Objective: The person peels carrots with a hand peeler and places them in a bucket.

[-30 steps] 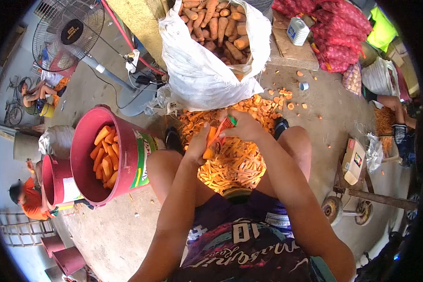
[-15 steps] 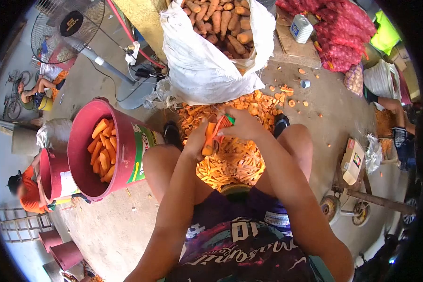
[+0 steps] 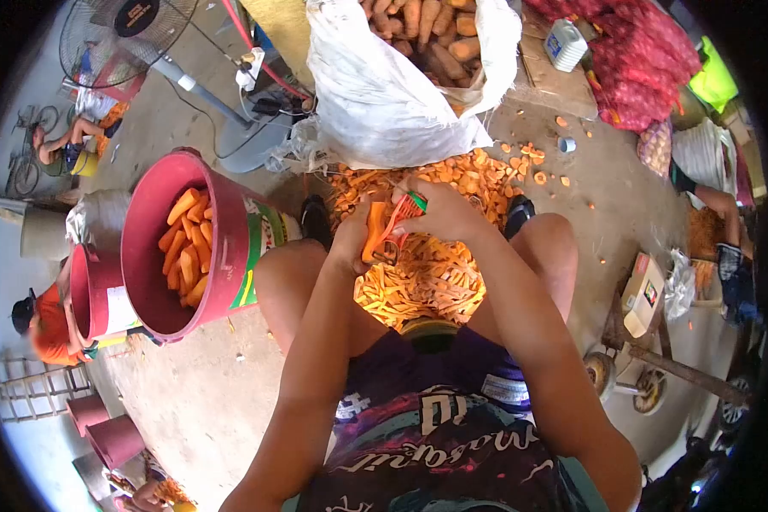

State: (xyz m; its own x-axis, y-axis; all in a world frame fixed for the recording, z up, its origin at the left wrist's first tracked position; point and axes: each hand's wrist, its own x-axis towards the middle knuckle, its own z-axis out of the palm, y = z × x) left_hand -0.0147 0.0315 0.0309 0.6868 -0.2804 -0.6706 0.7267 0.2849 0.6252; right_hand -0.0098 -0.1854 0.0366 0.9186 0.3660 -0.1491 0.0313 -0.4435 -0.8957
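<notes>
My left hand is wrapped round an orange carrot between my knees. Closed on the handle of a red and green peeler, my right hand holds the tool against the carrot's side. Below both hands lies a heap of carrot peelings. More peelings and cut carrot ends cover the floor just beyond. Peeled carrots lie inside the red tub to the left.
A white sack of unpeeled carrots stands ahead. A fan is at the upper left, red net sacks at the upper right. A person in orange sits far left. A cart stands right.
The view has shifted slightly, so the sack and floor items appear farther right and higher. The carrot is more upright in my left hand, and the peeler stays against it.
</notes>
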